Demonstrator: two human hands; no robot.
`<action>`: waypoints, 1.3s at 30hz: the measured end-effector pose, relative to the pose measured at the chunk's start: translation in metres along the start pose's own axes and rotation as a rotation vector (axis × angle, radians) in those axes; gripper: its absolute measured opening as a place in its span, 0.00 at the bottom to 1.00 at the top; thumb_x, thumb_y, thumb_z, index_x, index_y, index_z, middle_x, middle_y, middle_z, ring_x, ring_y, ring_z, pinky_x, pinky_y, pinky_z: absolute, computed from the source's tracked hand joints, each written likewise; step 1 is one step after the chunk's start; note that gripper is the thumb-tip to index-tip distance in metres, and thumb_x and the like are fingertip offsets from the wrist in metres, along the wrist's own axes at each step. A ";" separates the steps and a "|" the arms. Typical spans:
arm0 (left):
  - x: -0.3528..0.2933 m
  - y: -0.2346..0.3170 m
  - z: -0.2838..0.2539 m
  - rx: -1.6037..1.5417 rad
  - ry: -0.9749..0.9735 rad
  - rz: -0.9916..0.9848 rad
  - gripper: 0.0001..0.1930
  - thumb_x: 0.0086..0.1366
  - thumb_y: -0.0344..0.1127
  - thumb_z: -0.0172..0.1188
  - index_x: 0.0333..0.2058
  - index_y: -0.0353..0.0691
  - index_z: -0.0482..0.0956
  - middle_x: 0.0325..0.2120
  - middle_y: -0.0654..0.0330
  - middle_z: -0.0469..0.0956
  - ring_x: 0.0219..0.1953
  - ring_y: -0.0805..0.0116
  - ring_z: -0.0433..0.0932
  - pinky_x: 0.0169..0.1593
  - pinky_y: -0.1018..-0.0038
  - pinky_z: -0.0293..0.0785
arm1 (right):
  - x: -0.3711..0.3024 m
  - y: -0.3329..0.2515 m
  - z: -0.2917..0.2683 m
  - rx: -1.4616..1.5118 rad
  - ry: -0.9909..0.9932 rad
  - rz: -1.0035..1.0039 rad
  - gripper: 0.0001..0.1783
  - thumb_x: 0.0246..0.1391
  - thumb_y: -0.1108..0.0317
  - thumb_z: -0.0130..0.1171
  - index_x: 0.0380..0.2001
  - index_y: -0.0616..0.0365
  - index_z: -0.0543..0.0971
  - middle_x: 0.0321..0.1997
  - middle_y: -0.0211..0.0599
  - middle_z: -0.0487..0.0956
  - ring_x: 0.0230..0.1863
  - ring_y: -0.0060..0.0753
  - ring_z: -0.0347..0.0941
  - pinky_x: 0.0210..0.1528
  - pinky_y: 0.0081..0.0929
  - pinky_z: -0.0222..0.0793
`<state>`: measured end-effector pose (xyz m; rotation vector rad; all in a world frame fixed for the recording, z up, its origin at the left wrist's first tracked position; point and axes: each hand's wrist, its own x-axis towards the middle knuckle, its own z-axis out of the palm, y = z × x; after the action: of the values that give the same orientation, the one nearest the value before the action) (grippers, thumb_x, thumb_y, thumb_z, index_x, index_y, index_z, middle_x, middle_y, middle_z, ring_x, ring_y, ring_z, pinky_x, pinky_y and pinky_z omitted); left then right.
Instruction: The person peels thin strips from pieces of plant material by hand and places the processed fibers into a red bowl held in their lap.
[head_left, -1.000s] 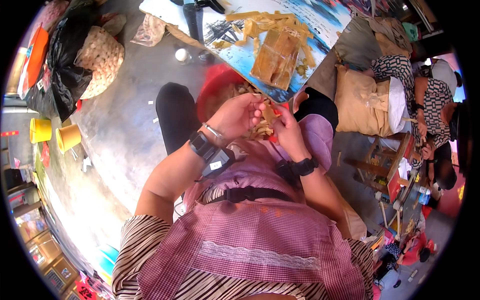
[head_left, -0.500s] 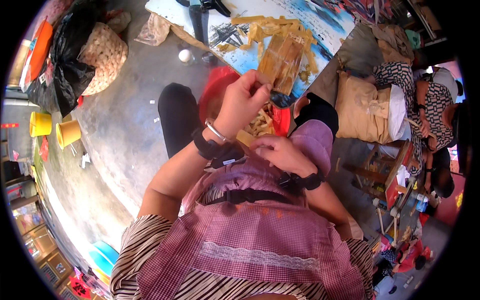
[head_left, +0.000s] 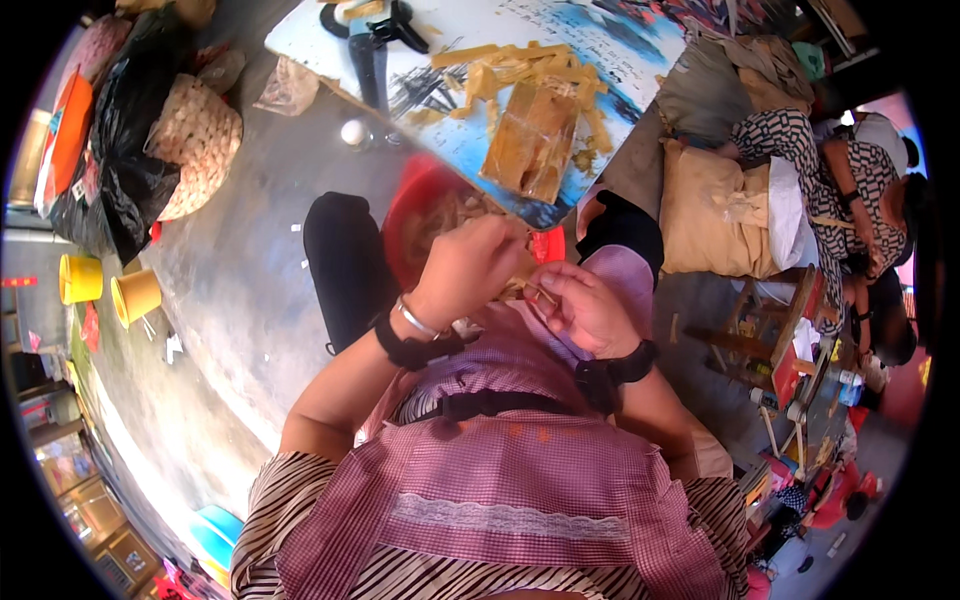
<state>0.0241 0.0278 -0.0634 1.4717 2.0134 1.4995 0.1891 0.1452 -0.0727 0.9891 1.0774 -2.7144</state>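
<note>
My left hand (head_left: pixel 468 268), closed and slightly blurred, is over the near side of a red basin (head_left: pixel 405 225). What its fingers hold, if anything, is hidden. Close beside it, my right hand (head_left: pixel 592 308) pinches a thin yellowish strip (head_left: pixel 541 293) above my lap. Several pale stick-like pieces (head_left: pixel 458 212) lie in the basin between my knees, partly covered by my left hand. Beyond it, a flat brown slab (head_left: pixel 530 142), apparently under clear film, rests on a painted board. Loose yellowish strips (head_left: pixel 500 75) are heaped behind the slab.
The painted board (head_left: pixel 640 60) overhangs the basin. A black-handled tool (head_left: pixel 385 35) lies at its left. Left on the floor are a black plastic bag (head_left: pixel 125 170) and yellow buckets (head_left: pixel 135 295). At right stand a tan sack (head_left: pixel 715 220), a wooden stool (head_left: pixel 765 340) and another person (head_left: pixel 850 190).
My left hand has come down from beside the slab toward my right hand. My right hand has moved slightly right and turned, with a yellowish strip in its fingers. The view has shifted slightly.
</note>
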 end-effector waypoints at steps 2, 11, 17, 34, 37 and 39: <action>-0.008 0.002 -0.002 0.029 -0.046 0.002 0.06 0.54 0.26 0.58 0.33 0.40 0.75 0.24 0.54 0.75 0.28 0.54 0.78 0.32 0.67 0.73 | -0.003 0.002 -0.005 0.144 0.030 -0.015 0.07 0.59 0.73 0.48 0.38 0.60 0.74 0.34 0.36 0.77 0.24 0.19 0.67 0.19 0.15 0.63; -0.018 0.015 -0.009 0.326 -0.270 0.332 0.21 0.43 0.29 0.61 0.41 0.42 0.77 0.48 0.55 0.71 0.51 0.52 0.69 0.52 0.63 0.69 | -0.019 -0.007 0.019 -0.430 -0.131 -0.056 0.15 0.58 0.72 0.51 0.48 0.60 0.67 0.35 0.37 0.77 0.27 0.19 0.71 0.23 0.13 0.66; -0.007 -0.003 -0.026 0.471 -0.124 0.172 0.21 0.41 0.24 0.58 0.40 0.40 0.78 0.40 0.57 0.76 0.44 0.55 0.73 0.47 0.66 0.71 | -0.031 -0.041 -0.001 -0.624 -0.228 -0.031 0.12 0.60 0.69 0.49 0.43 0.64 0.72 0.32 0.32 0.77 0.28 0.16 0.71 0.21 0.11 0.65; -0.015 -0.001 -0.026 0.343 -0.534 0.177 0.20 0.47 0.34 0.64 0.41 0.40 0.76 0.39 0.57 0.74 0.38 0.59 0.75 0.40 0.70 0.74 | -0.018 -0.041 0.026 -1.281 -0.107 -0.349 0.20 0.53 0.67 0.55 0.50 0.58 0.71 0.34 0.41 0.79 0.31 0.31 0.77 0.30 0.25 0.72; -0.008 0.007 -0.030 0.537 -0.317 0.213 0.10 0.44 0.31 0.61 0.29 0.42 0.76 0.29 0.62 0.73 0.34 0.61 0.75 0.36 0.70 0.73 | -0.012 -0.033 0.018 -0.622 -0.095 -0.069 0.18 0.58 0.67 0.52 0.50 0.60 0.71 0.33 0.36 0.78 0.32 0.23 0.76 0.23 0.17 0.70; -0.009 0.009 -0.027 0.592 -0.261 0.171 0.08 0.45 0.29 0.60 0.27 0.42 0.73 0.24 0.60 0.69 0.31 0.62 0.75 0.34 0.70 0.73 | -0.009 -0.031 0.011 -0.553 -0.133 0.014 0.16 0.60 0.67 0.51 0.50 0.60 0.70 0.33 0.33 0.77 0.32 0.20 0.75 0.21 0.13 0.67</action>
<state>0.0150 0.0045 -0.0471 1.9725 2.3149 0.7164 0.1821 0.1600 -0.0433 0.7044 1.6460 -2.2195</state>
